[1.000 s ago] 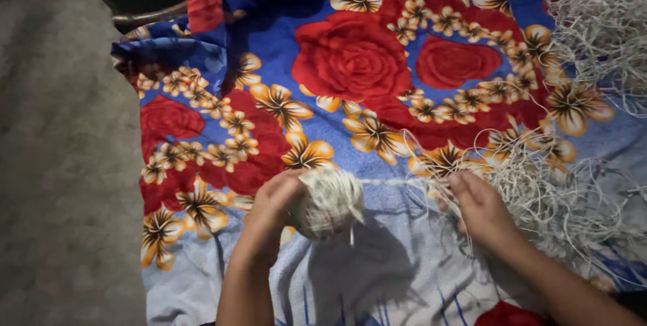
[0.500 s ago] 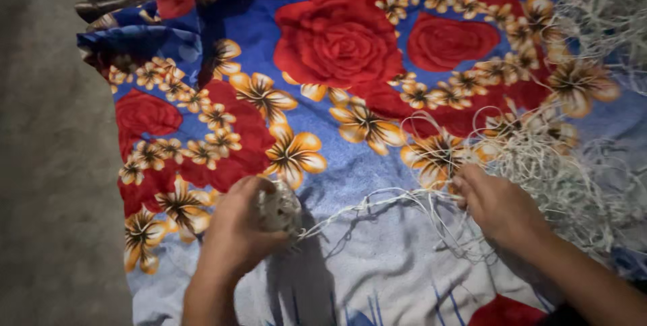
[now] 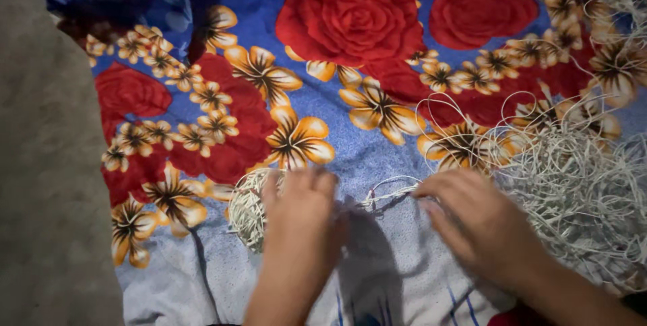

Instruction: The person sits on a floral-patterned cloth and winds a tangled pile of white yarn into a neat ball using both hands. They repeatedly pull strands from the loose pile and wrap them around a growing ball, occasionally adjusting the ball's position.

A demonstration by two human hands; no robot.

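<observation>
The left hand (image 3: 300,218) wraps over a small, part-wound ball of pale cord (image 3: 248,206) on the flowered blanket (image 3: 222,103), while the right hand (image 3: 472,221), fingers loosely curled, feeds strand from the large loose tangle (image 3: 579,191) yet unwound

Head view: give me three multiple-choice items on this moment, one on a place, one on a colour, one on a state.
1. Where is the loose tangle of string?
A. right of the right hand
B. left of the left hand
C. on the grey floor

2. What colour are the large roses on the blanket?
A. green
B. red
C. white

3. How is the string ball?
A. lying alone on the floor
B. under the left hand
C. in the right hand

Answers: 1 A, it piles beside the right hand; 2 B, the blooms are red on blue; 3 B, left fingers cover it.
</observation>
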